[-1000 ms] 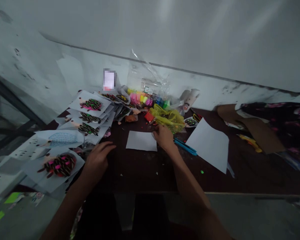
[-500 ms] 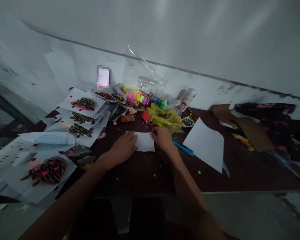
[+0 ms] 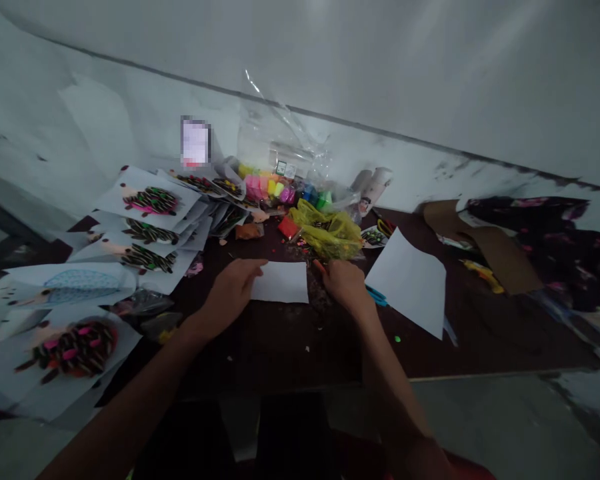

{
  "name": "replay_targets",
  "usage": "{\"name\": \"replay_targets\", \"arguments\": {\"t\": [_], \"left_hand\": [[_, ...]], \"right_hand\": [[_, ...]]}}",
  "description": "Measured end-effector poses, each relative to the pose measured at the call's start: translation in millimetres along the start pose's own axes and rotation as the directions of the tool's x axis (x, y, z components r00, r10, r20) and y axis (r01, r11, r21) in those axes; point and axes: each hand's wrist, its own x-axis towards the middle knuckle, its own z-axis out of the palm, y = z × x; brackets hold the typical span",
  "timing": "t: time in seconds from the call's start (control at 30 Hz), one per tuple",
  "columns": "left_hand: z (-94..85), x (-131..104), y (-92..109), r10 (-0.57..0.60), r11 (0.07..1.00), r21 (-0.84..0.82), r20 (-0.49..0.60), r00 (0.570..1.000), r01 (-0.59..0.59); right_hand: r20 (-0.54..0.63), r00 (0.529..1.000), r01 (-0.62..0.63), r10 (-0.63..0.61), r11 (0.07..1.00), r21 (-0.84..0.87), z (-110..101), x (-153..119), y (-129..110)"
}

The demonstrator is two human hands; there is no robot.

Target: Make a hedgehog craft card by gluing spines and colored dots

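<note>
Front edge: the dark tabletop [image 3: 280, 357] ends in a thin pale rim, nearly straight on the right; a broad smooth band of it, flecked with tiny scraps, runs from there up to the small sheet.
Green scrap: a small bright bit [image 3: 397, 339] on that band, below the large sheet.
Left hand: half open, fingers bent, the left hand [image 3: 230, 291] lies at the small sheet's left edge, fingertips at its upper corner; whether it pinches the paper I cannot tell.
Small sheet: white, flat, smooth and oblong, the small sheet [image 3: 283, 283] lies on the tabletop between the hands, its lower edge slightly uneven.
Right hand: loosely curled, the right hand [image 3: 347, 285] is just beside the sheet's right edge, a narrow strip of dark surface between; whether anything is inside it I cannot tell.
Blue tool: slim, partly hidden by the right hand, the blue tool [image 3: 379, 297] meets the large white sheet [image 3: 413, 287], which has a pointed top.
Left side: overlapping papers bear ridged, raised hedgehog figures [image 3: 151, 200].
Behind: a crinkled yellow bag [image 3: 333, 233] beside a red packet [image 3: 289, 227].
Farthest: a glossy clear bag [image 3: 260, 137] against the scuffed wall [image 3: 380, 60].
</note>
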Motion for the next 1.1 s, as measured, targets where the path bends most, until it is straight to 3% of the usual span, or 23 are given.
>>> {"name": "replay_targets", "arguments": {"t": [0.13,0.2,0.27,0.33,0.43,0.53,0.67,0.73,0.9,1.1], "left_hand": [[-11.9,1.8,9.4,-0.182,0.979,-0.116,-0.102,0.978,0.17],[-14.5,2.2,12.2,-0.238,0.964,-0.148,-0.119,0.964,0.22],[-15.8,2.6,14.1,-0.274,0.952,-0.175,-0.116,0.955,0.252],[-16.7,2.9,15.8,-0.285,0.943,-0.204,-0.096,0.954,0.262],[-18.4,3.1,18.3,-0.277,0.934,-0.248,-0.051,0.96,0.256],[-20.3,3.2,18.8,-0.256,0.934,-0.266,-0.031,0.966,0.239],[-22.1,3.6,11.0,-0.142,0.968,-0.214,-0.046,0.989,0.129],[-21.6,3.2,3.5,-0.101,0.987,-0.125,-0.002,0.995,0.1],[-16.0,-0.6,-13.0,-0.123,0.991,0.078,0.228,0.966,0.108],[-14.0,-1.3,-14.0,-0.14,0.982,0.161,0.285,0.948,0.097]], "right_hand": [[-0.146,0.987,-0.042,0.062,0.989,0.139,-3.7,0.3,6.6],[-0.231,0.972,0.041,0.042,0.939,0.342,-1.6,4.3,11.8],[-0.282,0.959,0.202,-0.027,0.765,0.612,2.1,9.8,15.5],[-0.272,0.953,0.3,-0.129,0.497,0.814,5.5,14.1,15.9],[-0.205,0.948,0.25,-0.242,0.175,0.952,8.2,15.2,9.7],[-0.145,0.955,0.161,-0.26,0.042,0.986,9.4,11.6,-0.3],[-0.107,0.948,0.119,-0.299,0.019,0.993,10.7,7.1,-10.8],[-0.077,0.942,0.092,-0.327,0.029,0.995,11.0,6.1,-15.3],[-0.085,0.913,0.119,-0.399,0.062,0.991,13.5,10.0,-31.9],[-0.095,0.902,0.172,-0.422,0.149,0.974,27.5,27.5,-55.9]]}}
